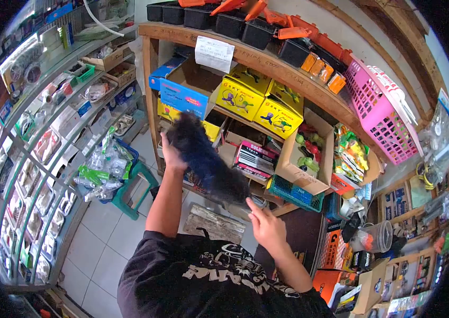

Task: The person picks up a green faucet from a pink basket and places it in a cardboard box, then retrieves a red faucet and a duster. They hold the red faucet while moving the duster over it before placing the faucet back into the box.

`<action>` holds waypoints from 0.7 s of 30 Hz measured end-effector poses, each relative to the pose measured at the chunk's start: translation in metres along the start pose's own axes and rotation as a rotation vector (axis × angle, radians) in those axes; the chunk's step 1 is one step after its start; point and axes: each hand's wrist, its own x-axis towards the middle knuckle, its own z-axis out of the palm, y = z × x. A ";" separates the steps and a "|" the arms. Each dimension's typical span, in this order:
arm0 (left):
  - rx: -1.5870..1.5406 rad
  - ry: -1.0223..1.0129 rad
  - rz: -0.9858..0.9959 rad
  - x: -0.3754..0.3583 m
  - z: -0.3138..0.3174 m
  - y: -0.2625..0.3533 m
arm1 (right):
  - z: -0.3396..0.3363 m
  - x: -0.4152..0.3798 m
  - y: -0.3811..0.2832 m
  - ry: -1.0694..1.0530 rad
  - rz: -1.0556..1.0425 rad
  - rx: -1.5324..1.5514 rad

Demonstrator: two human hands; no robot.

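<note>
A dark blue-black, fluffy, elongated duster (pixel 211 167) slants across the middle of the view, in front of the shelf; its outline is slightly blurred. My left hand (pixel 172 155) grips its upper left end, the thumb pointing up and the other fingers mostly hidden behind the fluff. At the lower right end is my right hand (pixel 268 227), its index finger stretched along the tip and the other fingers curled in. Just beyond the duster stand an open blue box (pixel 184 99) and yellow printed boxes (pixel 241 98).
A wooden shelf (pixel 153 33) carries black bins with orange lids (pixel 259 32) and a pink basket (pixel 386 124). An open carton (pixel 304 172) holds colourful items. On the tiled floor (pixel 110 259) stands a green stool (pixel 138 185) beside bagged goods. Glass display shelves (pixel 39 153) line the left.
</note>
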 end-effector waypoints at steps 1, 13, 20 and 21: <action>0.052 0.096 -0.031 -0.004 -0.014 0.006 | 0.000 0.000 0.002 -0.010 0.015 0.010; 0.255 0.482 0.058 0.001 0.032 -0.013 | 0.015 -0.009 0.002 0.052 -0.112 0.091; -0.392 0.412 0.189 0.006 0.017 -0.011 | 0.018 -0.015 0.008 0.055 -0.083 0.164; 0.116 0.507 0.241 0.013 0.033 -0.019 | 0.016 -0.015 0.007 -0.010 0.023 0.157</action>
